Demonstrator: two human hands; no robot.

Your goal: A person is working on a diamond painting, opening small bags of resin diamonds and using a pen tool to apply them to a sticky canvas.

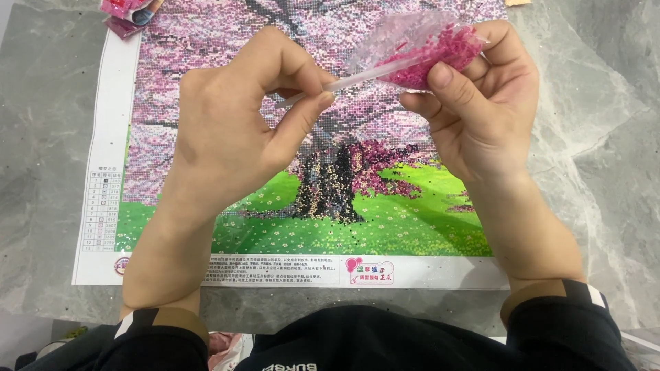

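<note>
Bag of pink beads (430, 51) pinched between right hand (481, 103) and left hand (234, 130) fingertips

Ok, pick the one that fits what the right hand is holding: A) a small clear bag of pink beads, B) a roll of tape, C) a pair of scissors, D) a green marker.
A: the right hand pinches a small clear plastic bag of pink beads above the bead-picture canvas, while the left hand grips the bag's edge between thumb and forefinger.
</note>
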